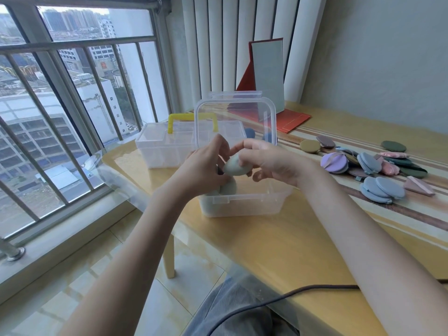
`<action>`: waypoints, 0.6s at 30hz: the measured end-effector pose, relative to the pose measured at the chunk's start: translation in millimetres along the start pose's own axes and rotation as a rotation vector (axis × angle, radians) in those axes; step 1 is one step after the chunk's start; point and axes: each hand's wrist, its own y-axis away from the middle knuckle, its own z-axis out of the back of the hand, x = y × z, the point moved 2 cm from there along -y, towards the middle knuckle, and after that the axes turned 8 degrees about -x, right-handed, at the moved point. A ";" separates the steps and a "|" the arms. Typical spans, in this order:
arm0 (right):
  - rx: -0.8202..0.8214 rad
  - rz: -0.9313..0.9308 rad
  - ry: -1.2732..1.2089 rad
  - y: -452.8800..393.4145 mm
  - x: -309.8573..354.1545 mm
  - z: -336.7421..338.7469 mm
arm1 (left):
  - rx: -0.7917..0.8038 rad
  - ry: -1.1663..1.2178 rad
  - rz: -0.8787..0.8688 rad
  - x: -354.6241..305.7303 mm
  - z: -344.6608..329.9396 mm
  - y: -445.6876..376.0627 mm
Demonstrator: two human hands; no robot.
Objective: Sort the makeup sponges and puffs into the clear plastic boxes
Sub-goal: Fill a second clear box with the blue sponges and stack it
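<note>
A clear plastic box [244, 206] stands open on the table, its lid [236, 120] raised behind it. Over the box, my right hand [269, 161] pinches a pale green puff [234, 167] between thumb and fingers. My left hand [206, 166] touches the same puff from the left, fingers curled against it. Another green puff [229, 187] stands inside the box under my left hand. A pile of several puffs [378, 168] in purple, blue, pink, olive and dark green lies on the table to the right.
A second clear box [155, 151] with a yellow handle [173, 122] sits behind and left, closed. A red folding mirror [266, 76] stands at the back. A dark cable [278, 301] crosses the table's front edge. A window railing runs along the left.
</note>
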 end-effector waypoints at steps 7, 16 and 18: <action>0.007 0.037 0.247 6.7 10.4 11.8 | 0.049 -0.088 -0.003 3.4 -2.3 -1.3; 0.123 0.056 0.306 9.9 10.5 7.6 | 0.046 -0.173 -0.017 0.3 -1.5 -1.8; 0.153 0.060 0.288 11.0 9.7 8.2 | 0.036 -0.160 -0.014 0.2 -1.4 -1.9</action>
